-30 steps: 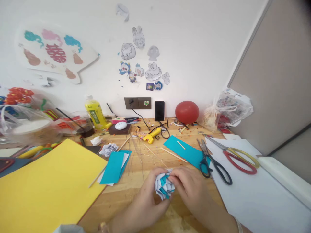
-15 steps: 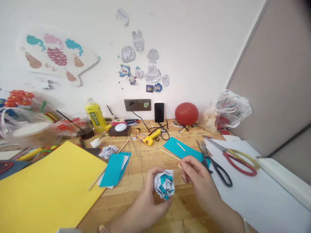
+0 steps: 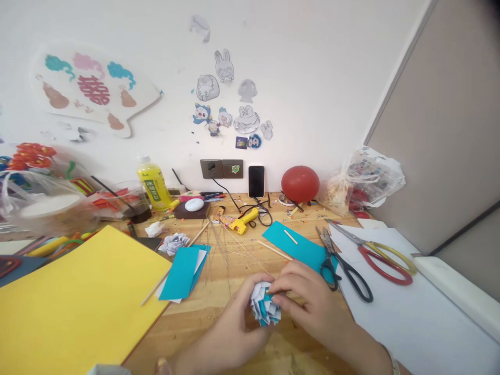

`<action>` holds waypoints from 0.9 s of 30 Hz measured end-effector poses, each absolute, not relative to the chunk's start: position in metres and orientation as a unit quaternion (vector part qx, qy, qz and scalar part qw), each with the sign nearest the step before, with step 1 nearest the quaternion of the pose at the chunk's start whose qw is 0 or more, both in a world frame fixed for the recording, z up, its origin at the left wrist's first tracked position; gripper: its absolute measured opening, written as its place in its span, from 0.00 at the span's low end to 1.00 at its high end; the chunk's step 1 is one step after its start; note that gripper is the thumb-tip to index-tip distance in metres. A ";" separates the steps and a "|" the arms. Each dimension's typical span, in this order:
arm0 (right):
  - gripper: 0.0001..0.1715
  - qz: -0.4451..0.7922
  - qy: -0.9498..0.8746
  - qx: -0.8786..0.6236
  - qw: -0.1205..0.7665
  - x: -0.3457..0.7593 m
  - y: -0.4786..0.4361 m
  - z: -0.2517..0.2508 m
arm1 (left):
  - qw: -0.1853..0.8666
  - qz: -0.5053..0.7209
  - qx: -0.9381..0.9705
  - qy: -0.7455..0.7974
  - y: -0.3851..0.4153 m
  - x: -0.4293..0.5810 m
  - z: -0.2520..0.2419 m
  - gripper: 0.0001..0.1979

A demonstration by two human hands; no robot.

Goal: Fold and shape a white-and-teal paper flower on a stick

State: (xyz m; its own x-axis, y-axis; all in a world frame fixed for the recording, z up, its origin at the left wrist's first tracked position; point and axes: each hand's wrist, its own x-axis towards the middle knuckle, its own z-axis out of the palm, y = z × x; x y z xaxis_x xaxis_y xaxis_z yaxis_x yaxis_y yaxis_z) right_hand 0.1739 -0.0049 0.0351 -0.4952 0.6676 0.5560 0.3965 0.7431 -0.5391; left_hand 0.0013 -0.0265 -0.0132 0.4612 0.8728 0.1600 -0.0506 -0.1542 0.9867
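Observation:
A paper flower [image 3: 264, 311] of white and blue folded petals sits in my left hand [image 3: 236, 320], whose fingers and thumb curl around it. My right hand [image 3: 307, 297] is at the flower's upper right side, thumb and forefinger pinched at its petals. Between those fingers is a short wooden stick, mostly hidden by them. Just beyond my right hand, a longer wooden stick [image 3: 273, 249] lies on the table by a blue paper sheet [image 3: 295, 244].
Black-handled scissors [image 3: 344, 260] and red-and-yellow-handled scissors [image 3: 375, 255] lie at right. A yellow glue gun [image 3: 244, 221] is at the back, with thin wires in front. Left are blue paper strips [image 3: 182, 273], a white paper flower [image 3: 174, 243] and a yellow sheet [image 3: 89, 297].
My right hand has moved left and slightly down, carrying the short stick to the flower's petals. The flower has tipped and shifted slightly in my left hand.

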 end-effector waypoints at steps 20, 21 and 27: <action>0.19 0.194 -0.863 -0.301 0.356 0.174 -0.004 0.038 | 0.513 0.375 0.685 0.357 -0.030 0.001 -0.005 0.28; 0.19 0.194 -0.864 -0.301 0.355 0.174 -0.004 0.038 | 0.508 0.374 0.688 0.360 -0.030 0.000 -0.005 0.28; 0.17 0.194 -0.863 -0.306 0.353 0.172 -0.004 0.037 | 0.471 0.370 0.704 0.382 -0.030 0.001 -0.004 0.28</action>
